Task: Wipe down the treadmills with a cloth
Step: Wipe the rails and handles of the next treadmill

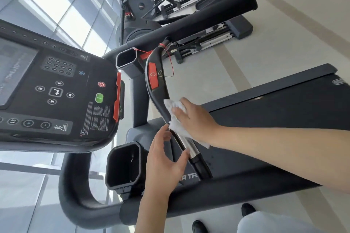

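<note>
A dark treadmill fills the view, its console [55,89] at the left and its belt [284,119] at the right. A curved black handlebar [157,89] with a red stop button crosses the middle and ends in a silver grip. My right hand [191,117] presses a white cloth [176,119] onto the handlebar just below the bend. Lower on the same bar, my left hand [166,159] rests with fingers spread; its thumb and fingertips touch the silver grip [186,144] without closing on it.
Two empty cup holders [125,166] [126,60] sit beside the console. A thick side rail [189,26] runs behind, with elliptical machines [170,2] on the pale floor beyond. Windows lie at the left. My shoes [248,210] show at the bottom.
</note>
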Tool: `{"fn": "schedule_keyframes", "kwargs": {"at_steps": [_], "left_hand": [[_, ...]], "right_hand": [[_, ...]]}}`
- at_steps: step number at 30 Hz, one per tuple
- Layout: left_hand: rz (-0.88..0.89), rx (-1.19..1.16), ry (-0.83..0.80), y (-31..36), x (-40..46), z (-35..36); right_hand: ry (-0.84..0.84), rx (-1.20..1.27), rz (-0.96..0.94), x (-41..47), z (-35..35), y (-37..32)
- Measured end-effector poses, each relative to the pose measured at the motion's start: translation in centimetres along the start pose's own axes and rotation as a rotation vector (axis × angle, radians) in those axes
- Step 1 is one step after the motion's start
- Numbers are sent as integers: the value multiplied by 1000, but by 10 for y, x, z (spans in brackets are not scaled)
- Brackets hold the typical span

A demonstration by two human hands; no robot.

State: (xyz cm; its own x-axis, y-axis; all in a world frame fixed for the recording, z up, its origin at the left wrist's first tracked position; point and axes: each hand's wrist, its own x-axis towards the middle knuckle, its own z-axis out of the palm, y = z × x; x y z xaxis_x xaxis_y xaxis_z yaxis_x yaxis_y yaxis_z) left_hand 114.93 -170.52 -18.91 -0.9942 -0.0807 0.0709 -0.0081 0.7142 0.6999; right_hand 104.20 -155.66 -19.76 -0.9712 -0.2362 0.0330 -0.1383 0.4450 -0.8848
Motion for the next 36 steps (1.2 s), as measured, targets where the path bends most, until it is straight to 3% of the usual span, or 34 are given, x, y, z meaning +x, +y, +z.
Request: {"fn": "schedule_keyframes", "kwargs": {"at_steps": [5,14,18,22,25,31,36], "left_hand": [[-7,12,-4,0,0,0],[25,-44,-1,-8,0,-1],[28,-61,1,-7,1,-1],[10,-54,3,-6,1,0],[-20,-44,3,-5,2,0],[-35,-46,27,-7,1,-2],[-6,-11,114,-6,-14,-8]], "right_hand": [[103,137,35,26,11,-12],[-134,250,313,-48,12,40],[-94,241,317,-47,11,31],[90,146,154,-7,14,4],[165,-74,-113,38,14,-21],[77,-587,-553,78,21,-50],[7,-664,-676,58,17,-46]]}}
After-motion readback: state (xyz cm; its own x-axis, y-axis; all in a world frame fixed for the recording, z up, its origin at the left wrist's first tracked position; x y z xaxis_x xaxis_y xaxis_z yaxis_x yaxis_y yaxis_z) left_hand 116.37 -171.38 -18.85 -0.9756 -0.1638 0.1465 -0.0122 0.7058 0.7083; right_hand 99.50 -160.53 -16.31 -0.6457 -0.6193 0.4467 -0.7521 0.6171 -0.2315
